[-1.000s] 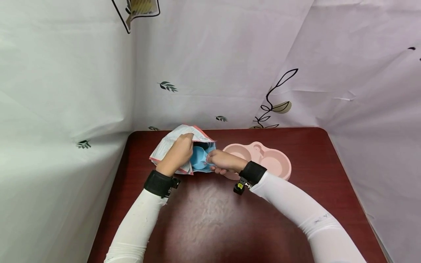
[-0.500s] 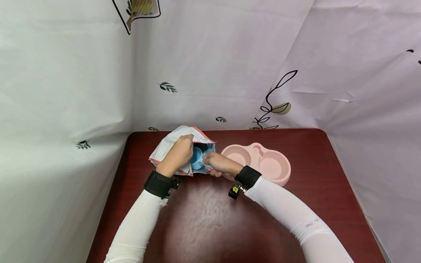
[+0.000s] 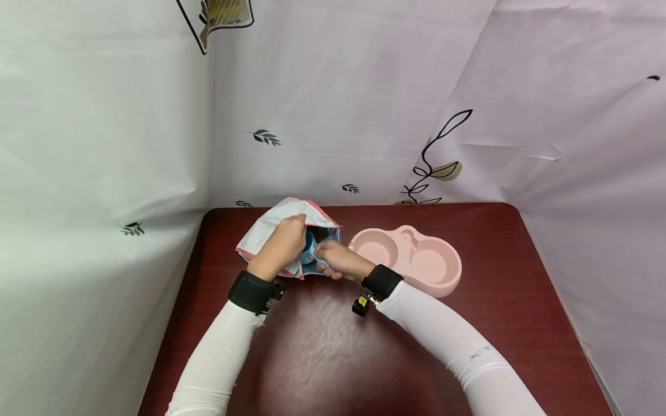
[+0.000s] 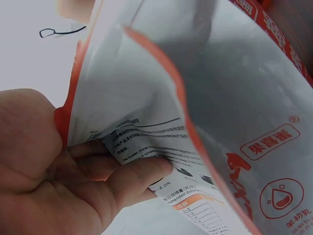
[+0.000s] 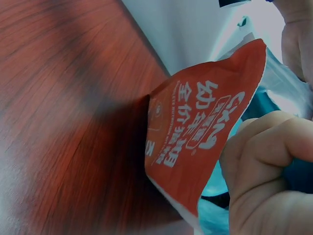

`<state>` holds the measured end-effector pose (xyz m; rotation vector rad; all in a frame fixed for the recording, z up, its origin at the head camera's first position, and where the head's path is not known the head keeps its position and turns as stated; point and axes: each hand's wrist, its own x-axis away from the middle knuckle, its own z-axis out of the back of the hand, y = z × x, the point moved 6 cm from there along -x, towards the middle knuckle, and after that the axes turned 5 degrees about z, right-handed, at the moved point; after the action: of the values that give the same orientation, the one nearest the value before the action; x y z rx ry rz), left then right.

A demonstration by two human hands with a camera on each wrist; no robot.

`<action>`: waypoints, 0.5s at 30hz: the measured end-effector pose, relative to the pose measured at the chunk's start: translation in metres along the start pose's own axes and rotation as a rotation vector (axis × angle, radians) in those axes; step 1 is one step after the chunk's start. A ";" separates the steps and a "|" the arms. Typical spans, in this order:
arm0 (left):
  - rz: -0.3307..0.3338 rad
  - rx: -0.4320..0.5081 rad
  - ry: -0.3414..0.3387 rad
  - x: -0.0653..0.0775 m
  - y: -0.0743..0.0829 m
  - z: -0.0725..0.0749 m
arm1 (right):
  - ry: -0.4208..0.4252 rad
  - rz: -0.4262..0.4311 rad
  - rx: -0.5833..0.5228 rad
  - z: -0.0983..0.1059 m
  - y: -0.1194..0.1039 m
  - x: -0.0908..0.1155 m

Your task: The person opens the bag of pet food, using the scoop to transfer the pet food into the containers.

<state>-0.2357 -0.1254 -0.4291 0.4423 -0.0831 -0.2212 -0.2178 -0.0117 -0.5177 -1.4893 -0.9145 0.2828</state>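
Note:
A pet food bag (image 3: 264,230), white-backed with red edges, lies on its side with its mouth toward the right. My left hand (image 3: 281,241) grips the upper edge of that mouth. In the left wrist view, thumb and fingers of the left hand (image 4: 83,181) pinch the printed flap of the bag (image 4: 234,98). My right hand (image 3: 340,260) holds the handle of a blue scoop (image 3: 309,252), whose cup is partly inside the bag. The right wrist view shows curled fingers of the right hand (image 5: 274,166) at the bag's red front (image 5: 195,117). The bag's contents are hidden.
A pink double bowl (image 3: 434,264) with two round hollows stands right of the bag, partly behind the right wrist. Both sit near the back edge of the dark red table (image 3: 322,352). White patterned sheets (image 3: 343,104) hang behind and at both sides.
My right hand has moved left with the scoop, whose cup has gone deeper into the bag. More of the pink bowl shows. My left hand stays at the bag's edge.

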 end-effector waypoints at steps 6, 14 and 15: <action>-0.031 0.010 0.033 0.001 0.001 0.003 | -0.010 0.017 0.010 -0.002 -0.003 -0.003; 0.004 0.025 0.014 0.000 -0.003 0.002 | -0.021 0.033 -0.015 0.004 0.007 0.000; 0.009 0.029 0.010 0.000 -0.003 0.001 | -0.027 0.038 -0.020 0.004 0.008 0.001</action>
<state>-0.2366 -0.1288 -0.4295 0.4715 -0.0781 -0.2094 -0.2168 -0.0067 -0.5252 -1.5263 -0.9133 0.3229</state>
